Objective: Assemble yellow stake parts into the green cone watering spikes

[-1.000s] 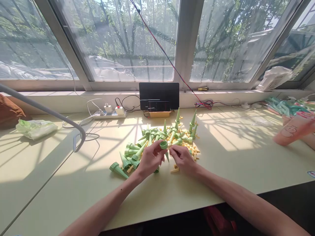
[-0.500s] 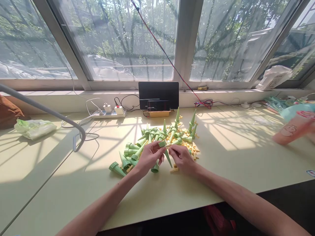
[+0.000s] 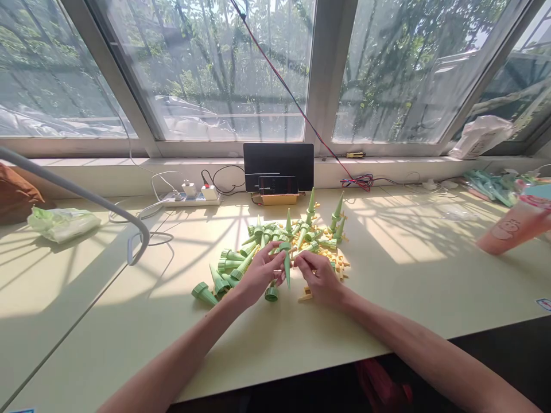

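Point down, a green plastic watering spike [image 3: 287,269] with a ribbed cap end hangs from the fingers of my left hand [image 3: 258,274], which is closed on it. My right hand [image 3: 319,274] is just to the right of the spike, its thumb and fingertips pinched together; what they hold is too small to make out. Behind both hands lies a heap of similar green spikes [image 3: 231,264] mixed with small yellow plastic pieces [image 3: 341,265]. One spike [image 3: 271,294] lies below my left hand, its round end toward me. A yellow piece [image 3: 305,295] lies below my right hand.
A black tablet [image 3: 278,163] stands behind the heap, a phone [image 3: 278,184] before it. Left are a power strip [image 3: 191,199], a grey curved tube [image 3: 86,192] and a plastic packet [image 3: 63,225]. A pink cup [image 3: 512,226] is at the right.
The spike in my left hand has turned from slanting to nearly upright, tip down. My right fingertips have drawn slightly away from its cap end.
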The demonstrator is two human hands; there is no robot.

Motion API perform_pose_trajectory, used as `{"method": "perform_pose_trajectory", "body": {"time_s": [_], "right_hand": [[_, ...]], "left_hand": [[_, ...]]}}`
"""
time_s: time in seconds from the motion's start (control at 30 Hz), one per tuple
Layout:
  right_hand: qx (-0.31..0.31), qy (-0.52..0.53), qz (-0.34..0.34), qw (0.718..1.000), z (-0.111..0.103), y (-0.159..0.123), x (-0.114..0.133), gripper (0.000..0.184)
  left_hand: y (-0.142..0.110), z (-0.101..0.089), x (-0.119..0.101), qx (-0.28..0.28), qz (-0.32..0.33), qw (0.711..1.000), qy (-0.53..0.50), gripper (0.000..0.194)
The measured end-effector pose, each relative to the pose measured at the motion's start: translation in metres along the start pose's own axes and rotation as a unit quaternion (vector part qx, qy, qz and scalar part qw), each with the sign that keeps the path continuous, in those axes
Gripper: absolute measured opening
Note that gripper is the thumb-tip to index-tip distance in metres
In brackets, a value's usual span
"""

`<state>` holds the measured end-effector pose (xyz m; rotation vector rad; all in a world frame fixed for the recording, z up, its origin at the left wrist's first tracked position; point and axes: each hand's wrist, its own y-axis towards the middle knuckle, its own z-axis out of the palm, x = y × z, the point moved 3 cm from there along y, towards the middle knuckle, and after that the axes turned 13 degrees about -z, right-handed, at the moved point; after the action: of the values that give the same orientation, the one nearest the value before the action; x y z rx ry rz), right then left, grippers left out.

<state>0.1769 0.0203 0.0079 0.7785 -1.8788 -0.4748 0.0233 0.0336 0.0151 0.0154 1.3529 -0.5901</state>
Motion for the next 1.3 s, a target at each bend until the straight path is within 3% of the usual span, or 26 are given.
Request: {"method": "perform_pose_trajectory", "body": {"time_s": [0.3, 0.67, 1.3], "right_hand": [[-0.036, 0.022, 0.013, 0.999, -0.002, 0.001, -0.001, 0.034], [-0.036, 0.032, 0.032, 0.998, -0.001, 0.001, 0.009, 0.037], [-0.022, 0.028, 0.04, 0.999, -0.001, 0.0, 0.01, 0.036]], "left_hand": [[-0.003, 0.004, -0.001, 0.057, -0.043, 0.997, 0.014, 0.06], [-0.005, 0.008, -0.003, 0.109, -0.046, 0.99, 0.079, 0.05], [-0.001, 0.003, 0.001, 0.083, -0.063, 0.992, 0.072, 0.052]]}}
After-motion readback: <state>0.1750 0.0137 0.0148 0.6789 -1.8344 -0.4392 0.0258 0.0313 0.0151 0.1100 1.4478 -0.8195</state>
